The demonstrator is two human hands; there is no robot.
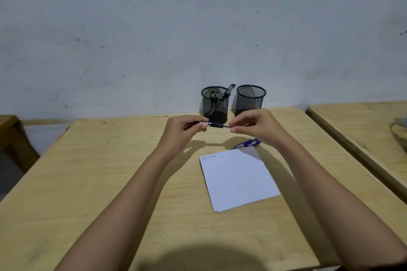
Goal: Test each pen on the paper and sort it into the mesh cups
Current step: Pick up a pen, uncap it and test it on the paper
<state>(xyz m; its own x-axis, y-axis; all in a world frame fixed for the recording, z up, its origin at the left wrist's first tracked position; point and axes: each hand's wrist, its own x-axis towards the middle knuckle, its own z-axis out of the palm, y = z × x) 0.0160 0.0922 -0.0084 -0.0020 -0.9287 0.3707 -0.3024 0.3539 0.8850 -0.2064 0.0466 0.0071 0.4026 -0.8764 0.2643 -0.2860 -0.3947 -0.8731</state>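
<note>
Table [110,182] carries paper [239,179], scribbles at its far-left corner illegible. Behind paper: two mesh cups; left cup [215,104] holds pens, right cup [250,100] contents unclear. Left hand [182,132] and right hand [256,126] pinch a black pen [217,125] above paper's far edge, ends hidden. Blue pens [247,144] partly covered.

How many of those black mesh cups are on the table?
2: the left black wire-mesh cup holding pens, and the right black wire-mesh cup beside it, both at the wooden table's far edge.
</note>
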